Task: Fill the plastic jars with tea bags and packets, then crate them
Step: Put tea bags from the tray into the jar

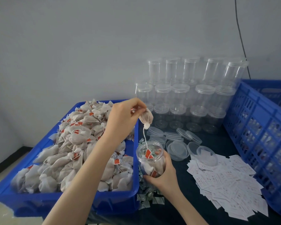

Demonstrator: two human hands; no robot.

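Note:
My left hand (125, 118) pinches a mesh tea bag (147, 118) and holds it in the air above an open clear plastic jar (150, 159). The bag's string hangs down, and its red tag (149, 154) dangles at the jar's mouth. My right hand (164, 173) grips the jar from the right and below. The jar is partly filled with tea bags. A blue bin (39, 198) on the left is heaped with tea bags (81, 146). White paper packets (225, 182) lie spread on the dark table at the right.
Stacked empty clear jars (188, 93) stand against the wall behind. Loose clear lids (178, 140) lie in front of them. A blue slatted crate (258, 132) stands tilted at the right. Small silver-green sachets (148, 195) lie between the bin and my right hand.

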